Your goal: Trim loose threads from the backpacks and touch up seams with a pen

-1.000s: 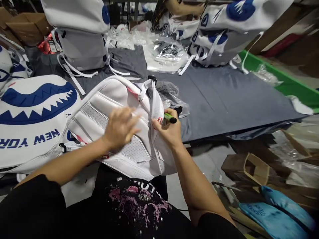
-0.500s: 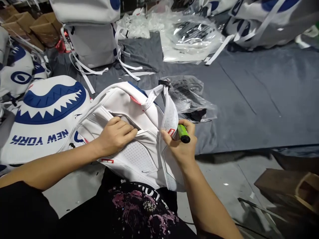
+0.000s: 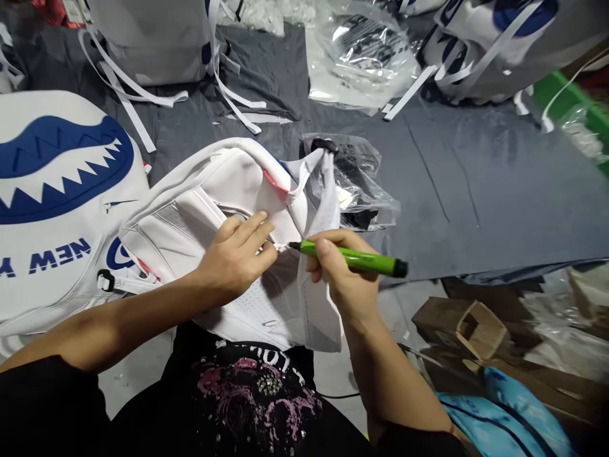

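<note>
A white backpack [image 3: 290,304] lies across the near edge of the table and my lap, its strap side facing up. My left hand [image 3: 238,257] is closed on the fabric at an open pocket or seam in its middle. My right hand [image 3: 349,279] grips a green marker [image 3: 366,259] with a black end. The marker's dark tip points left and meets or nearly meets the white edge beside my left fingertips. A shoulder strap [image 3: 326,203] stands up behind my right hand.
A white bag with blue jaws [image 3: 61,165] and printed letters lies at left. Behind are a grey-white backpack [image 3: 152,44] with hanging straps, plastic bags [image 3: 361,57] and another backpack [image 3: 495,44]. Cardboard boxes [image 3: 447,324] and a blue patterned item [image 3: 509,412] are at lower right.
My right hand has let go of the shoulder strap and turned the marker so its tip points at the pocket edge. My left hand has shifted slightly right. The view has moved.
</note>
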`<action>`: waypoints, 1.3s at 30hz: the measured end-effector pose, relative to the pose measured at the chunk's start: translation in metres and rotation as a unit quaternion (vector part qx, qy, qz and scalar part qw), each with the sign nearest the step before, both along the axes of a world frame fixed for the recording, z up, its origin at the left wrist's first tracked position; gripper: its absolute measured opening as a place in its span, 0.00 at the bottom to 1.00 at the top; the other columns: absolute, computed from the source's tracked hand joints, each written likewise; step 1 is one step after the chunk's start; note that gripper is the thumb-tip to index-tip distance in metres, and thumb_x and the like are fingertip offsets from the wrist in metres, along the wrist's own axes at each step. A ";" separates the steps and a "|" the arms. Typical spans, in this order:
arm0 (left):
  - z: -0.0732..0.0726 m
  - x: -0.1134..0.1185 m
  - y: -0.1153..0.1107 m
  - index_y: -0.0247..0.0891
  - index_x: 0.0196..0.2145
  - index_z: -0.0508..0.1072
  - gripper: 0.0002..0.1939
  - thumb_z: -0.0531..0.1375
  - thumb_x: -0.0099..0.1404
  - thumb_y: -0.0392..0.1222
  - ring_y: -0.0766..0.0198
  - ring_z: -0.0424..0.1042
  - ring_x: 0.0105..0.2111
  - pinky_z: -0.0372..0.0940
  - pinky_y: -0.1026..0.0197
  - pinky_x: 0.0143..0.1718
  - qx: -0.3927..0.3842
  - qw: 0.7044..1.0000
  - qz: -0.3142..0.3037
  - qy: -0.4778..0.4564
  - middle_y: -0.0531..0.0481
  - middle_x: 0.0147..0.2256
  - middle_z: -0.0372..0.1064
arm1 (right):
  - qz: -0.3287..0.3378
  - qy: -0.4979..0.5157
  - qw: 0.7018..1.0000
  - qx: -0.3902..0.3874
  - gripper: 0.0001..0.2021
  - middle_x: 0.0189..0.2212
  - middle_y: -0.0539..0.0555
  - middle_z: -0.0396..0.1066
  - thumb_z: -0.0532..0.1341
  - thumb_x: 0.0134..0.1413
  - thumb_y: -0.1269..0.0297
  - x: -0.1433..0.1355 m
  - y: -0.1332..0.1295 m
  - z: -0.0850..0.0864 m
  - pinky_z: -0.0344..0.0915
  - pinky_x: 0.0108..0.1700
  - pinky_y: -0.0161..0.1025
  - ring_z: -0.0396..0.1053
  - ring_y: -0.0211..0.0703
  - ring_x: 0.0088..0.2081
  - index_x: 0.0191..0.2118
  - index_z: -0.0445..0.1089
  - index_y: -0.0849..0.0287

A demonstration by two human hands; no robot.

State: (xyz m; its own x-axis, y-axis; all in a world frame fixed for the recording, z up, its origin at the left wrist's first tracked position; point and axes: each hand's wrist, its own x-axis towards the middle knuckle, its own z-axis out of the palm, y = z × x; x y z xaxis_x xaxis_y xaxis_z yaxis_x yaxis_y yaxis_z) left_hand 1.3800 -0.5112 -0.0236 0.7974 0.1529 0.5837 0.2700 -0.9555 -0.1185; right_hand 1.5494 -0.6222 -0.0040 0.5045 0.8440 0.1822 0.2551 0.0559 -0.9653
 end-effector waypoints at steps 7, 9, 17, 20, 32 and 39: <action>-0.016 0.014 0.021 0.36 0.35 0.71 0.08 0.55 0.73 0.37 0.53 0.72 0.54 0.65 0.50 0.49 -0.006 1.000 -0.023 -0.014 0.43 0.48 0.76 | -0.157 -0.072 0.985 0.026 0.18 0.16 0.43 0.59 0.65 0.58 0.50 0.008 0.020 -0.030 0.57 0.21 0.35 0.57 0.32 0.17 0.25 0.64 0.55; -0.020 0.018 0.026 0.37 0.36 0.71 0.08 0.54 0.74 0.38 0.54 0.72 0.54 0.65 0.49 0.51 -0.026 0.999 -0.021 -0.004 0.45 0.48 0.76 | -0.149 -0.075 0.986 0.018 0.17 0.18 0.43 0.60 0.64 0.59 0.50 0.009 0.028 -0.036 0.59 0.23 0.36 0.59 0.33 0.18 0.27 0.65 0.55; -0.027 0.024 0.030 0.38 0.36 0.72 0.09 0.54 0.73 0.39 0.57 0.73 0.50 0.64 0.45 0.54 -0.073 0.997 -0.016 0.006 0.48 0.45 0.76 | -0.125 -0.172 0.977 -0.012 0.15 0.21 0.46 0.65 0.64 0.59 0.51 0.012 0.037 -0.051 0.63 0.27 0.39 0.64 0.37 0.23 0.28 0.69 0.57; -0.029 0.024 0.031 0.39 0.37 0.72 0.09 0.53 0.73 0.39 0.58 0.72 0.50 0.63 0.45 0.55 -0.097 0.995 -0.016 0.014 0.49 0.44 0.76 | -0.129 -0.170 0.977 -0.003 0.16 0.20 0.46 0.66 0.63 0.60 0.51 0.013 0.036 -0.053 0.64 0.28 0.39 0.64 0.36 0.22 0.28 0.69 0.57; -0.005 0.020 0.067 0.38 0.33 0.72 0.21 0.53 0.73 0.57 0.60 0.69 0.36 0.59 0.52 0.43 -0.004 0.994 -0.035 0.103 0.49 0.32 0.71 | -0.128 -0.175 0.976 0.008 0.14 0.23 0.47 0.69 0.62 0.61 0.51 0.020 0.032 -0.061 0.68 0.31 0.40 0.67 0.38 0.24 0.30 0.70 0.56; 0.046 -0.008 0.075 0.37 0.27 0.69 0.22 0.55 0.69 0.57 0.62 0.69 0.32 0.59 0.52 0.44 -0.098 0.990 0.000 0.099 0.53 0.25 0.64 | -0.029 -0.175 0.973 0.149 0.20 0.46 0.56 0.77 0.60 0.65 0.57 -0.005 0.019 -0.053 0.73 0.52 0.49 0.77 0.47 0.47 0.60 0.67 0.54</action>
